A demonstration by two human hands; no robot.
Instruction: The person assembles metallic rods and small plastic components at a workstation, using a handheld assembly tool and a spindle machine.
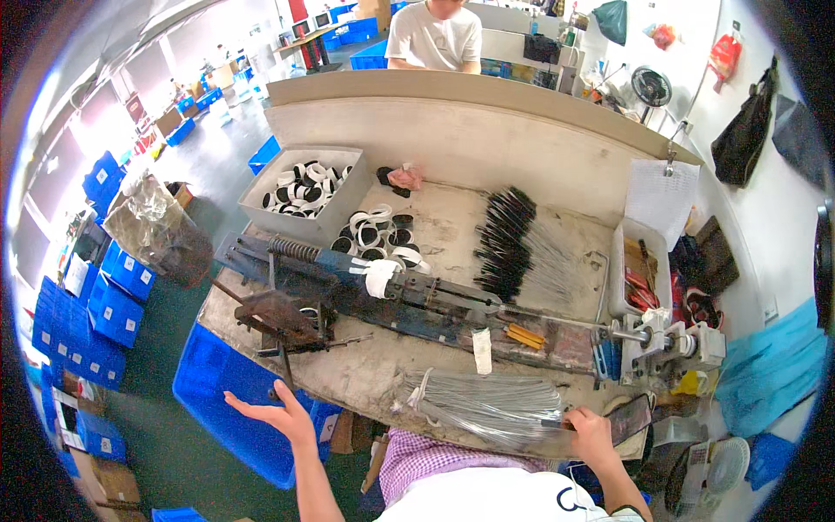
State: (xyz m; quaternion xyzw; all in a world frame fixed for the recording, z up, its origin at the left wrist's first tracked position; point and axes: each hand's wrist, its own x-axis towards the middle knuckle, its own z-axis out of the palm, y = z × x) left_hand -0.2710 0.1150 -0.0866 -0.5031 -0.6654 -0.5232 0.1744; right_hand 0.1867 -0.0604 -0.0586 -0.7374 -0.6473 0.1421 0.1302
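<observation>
My left hand (277,412) hangs open, palm up, off the near left edge of the workbench (348,365), just below a rusty lever mechanism (278,315). My right hand (590,432) rests at the near edge, fingers closed on the end of a bundle of thin silvery wires (487,404) tied near its left end. Behind the bundle a long blue metal machine (409,300) runs across the bench, with a white rag wrapped on it (381,277).
A grey box of black-and-white rings (306,193) and loose rings (378,237) sit at the back left. Black-tipped rods (509,244) lie fanned at the back right, beside a white tray (642,270). Blue crates (217,391) stand on the floor at left. A person in white (435,35) sits beyond the partition.
</observation>
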